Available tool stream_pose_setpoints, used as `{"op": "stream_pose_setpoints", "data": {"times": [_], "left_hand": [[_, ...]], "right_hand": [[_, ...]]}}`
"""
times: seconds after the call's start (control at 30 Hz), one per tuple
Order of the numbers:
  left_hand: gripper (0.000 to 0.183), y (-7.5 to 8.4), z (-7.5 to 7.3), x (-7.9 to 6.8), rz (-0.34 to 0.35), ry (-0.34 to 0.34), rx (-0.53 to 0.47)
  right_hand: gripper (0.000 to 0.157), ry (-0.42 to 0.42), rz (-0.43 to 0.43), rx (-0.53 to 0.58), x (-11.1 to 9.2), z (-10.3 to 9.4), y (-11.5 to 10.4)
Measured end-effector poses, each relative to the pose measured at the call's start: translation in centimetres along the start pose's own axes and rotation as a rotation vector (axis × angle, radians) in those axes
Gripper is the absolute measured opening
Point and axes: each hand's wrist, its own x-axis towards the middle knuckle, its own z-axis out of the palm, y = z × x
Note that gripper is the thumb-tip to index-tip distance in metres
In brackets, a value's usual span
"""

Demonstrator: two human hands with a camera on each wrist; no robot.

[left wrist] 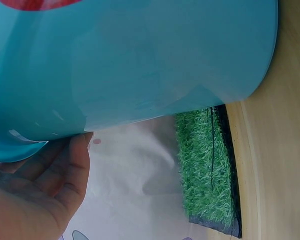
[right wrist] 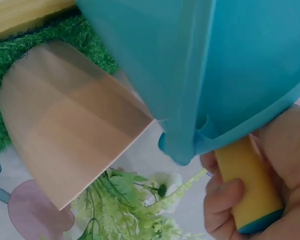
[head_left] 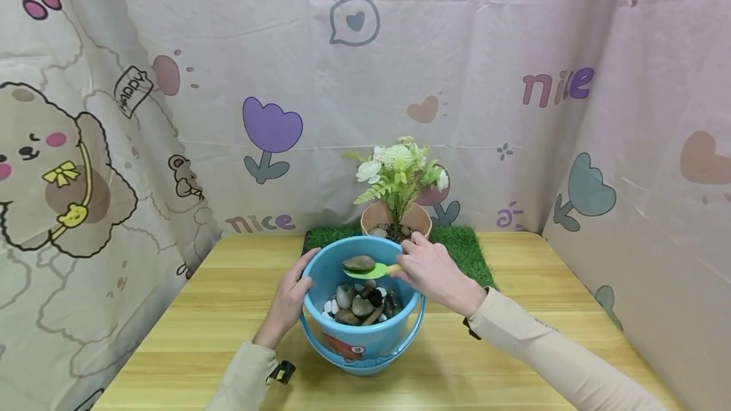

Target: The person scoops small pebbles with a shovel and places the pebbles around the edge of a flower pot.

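Note:
A blue bucket (head_left: 365,341) stands on the table, with dark, grey and white stones (head_left: 362,306) inside. My left hand (head_left: 288,300) grips its left rim; in the left wrist view that hand (left wrist: 49,185) lies against the bucket's outer side. My right hand (head_left: 434,271) holds a small shovel by its yellow handle (right wrist: 250,185), over the bucket's right rim. The shovel's green blade (head_left: 368,271) is above the stones in the bucket and carries one large brownish stone (head_left: 358,263). In the right wrist view, the bucket wall hides the blade.
Behind the bucket, a peach flowerpot (right wrist: 74,120) with white flowers and green leaves (head_left: 396,173) stands on an artificial grass mat (head_left: 468,249). The wooden table (head_left: 228,297) reaches back to a patterned cloth (head_left: 354,81). The bucket's handle (head_left: 419,322) hangs down in front.

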Motion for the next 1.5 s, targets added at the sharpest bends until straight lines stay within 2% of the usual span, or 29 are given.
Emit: {"op": "stream_pose_setpoints", "data": {"times": [0.17,0.33,0.63,1.0,1.5], "left_hand": [[0.060,0.1,0.0,-0.1,0.004,-0.004,-0.004],[0.059,0.2,0.0,-0.2,0.008,-0.006,-0.011],[0.059,0.1,0.1,0.0,0.008,0.001,0.000],[0.061,0.0,0.1,0.0,0.006,0.002,0.003],[0.062,0.0,0.1,0.0,0.002,0.003,0.007]], "right_hand": [[0.034,-0.018,0.019,0.008,0.1,0.2,0.2],[0.027,-0.030,0.065,0.089,0.0,0.4,0.5],[0.020,0.001,0.138,0.176,-0.3,0.6,1.3],[0.022,-0.041,0.162,0.202,-0.2,0.7,1.8],[0.015,0.040,0.129,0.218,-0.7,1.4,2.1]]}}
